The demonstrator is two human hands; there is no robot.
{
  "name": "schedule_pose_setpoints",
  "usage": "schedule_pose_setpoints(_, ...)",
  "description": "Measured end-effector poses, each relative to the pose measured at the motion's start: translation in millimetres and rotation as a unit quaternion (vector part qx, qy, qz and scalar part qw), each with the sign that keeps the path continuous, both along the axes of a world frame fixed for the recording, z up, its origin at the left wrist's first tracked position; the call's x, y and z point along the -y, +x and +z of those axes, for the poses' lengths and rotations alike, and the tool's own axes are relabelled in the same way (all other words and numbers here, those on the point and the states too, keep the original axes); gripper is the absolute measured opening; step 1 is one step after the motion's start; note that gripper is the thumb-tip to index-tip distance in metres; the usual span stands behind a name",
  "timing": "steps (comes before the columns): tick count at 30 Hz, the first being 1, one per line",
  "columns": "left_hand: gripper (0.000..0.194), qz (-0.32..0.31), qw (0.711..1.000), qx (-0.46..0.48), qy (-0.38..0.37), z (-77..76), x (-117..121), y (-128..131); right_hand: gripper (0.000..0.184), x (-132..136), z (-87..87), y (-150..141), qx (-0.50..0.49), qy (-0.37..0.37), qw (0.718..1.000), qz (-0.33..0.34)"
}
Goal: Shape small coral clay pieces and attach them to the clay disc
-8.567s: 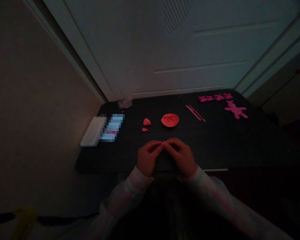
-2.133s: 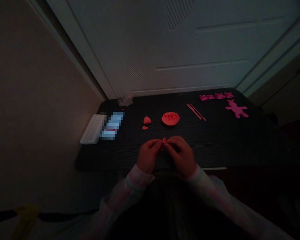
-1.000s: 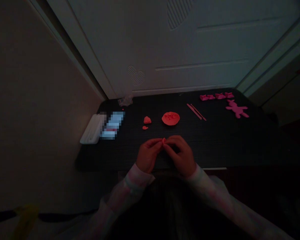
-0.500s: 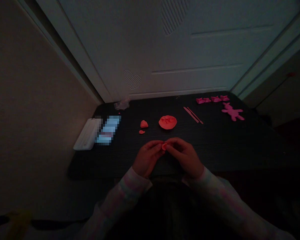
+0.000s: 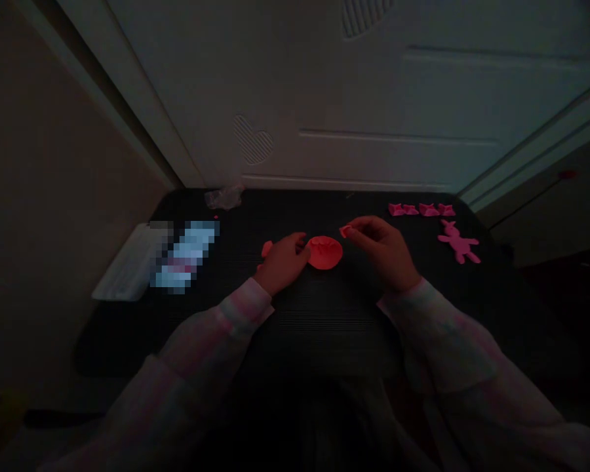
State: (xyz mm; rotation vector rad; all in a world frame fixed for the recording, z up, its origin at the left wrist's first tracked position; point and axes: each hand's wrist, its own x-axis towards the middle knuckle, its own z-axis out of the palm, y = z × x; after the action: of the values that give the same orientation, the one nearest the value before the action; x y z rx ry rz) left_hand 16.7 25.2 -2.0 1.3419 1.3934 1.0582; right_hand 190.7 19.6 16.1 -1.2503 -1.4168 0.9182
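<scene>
A round coral-pink clay bowl with small clay shapes along its inside stands on the dark table. At its left edge is my left hand, thumb and fingers apart, the fingertips close to the rim; whether they press on it I cannot tell. To the right of the bowl, slightly raised, my right hand pinches a small piece of pink clay between thumb and fingers. A lump of clay shows partly behind my left hand, which covers the rest of it.
Several folded pink clay pieces and a flat pink clay rabbit lie at the right. On the left are a white box-like object, a blurred bright panel and crumpled clear plastic. A white panelled door stands behind the table.
My hands have parted and moved forward from the near side of the bowl. The left went to the bowl's left edge; the right carried the small clay piece to the bowl's right.
</scene>
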Motion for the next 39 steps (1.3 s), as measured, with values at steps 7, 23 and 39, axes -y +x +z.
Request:
schedule_pose_setpoints(7,0.034,-0.029,0.998,0.049,-0.030,-14.9,3.1,7.2,0.012,-1.6,-23.5,3.8,-0.045,-0.072,0.996,-0.018)
schedule_pose_setpoints(23,0.029,-0.030,0.996,0.045,-0.068,-9.3,9.1,4.9,0.006,6.8,-21.6,9.8,0.091,-0.025,0.995,0.014)
schedule_pose_setpoints(39,0.027,-0.049,0.997,0.001,-0.064,-5.9,8.8,4.2,0.010,12.3,-11.4,10.7,0.350,0.084,0.928,0.093)
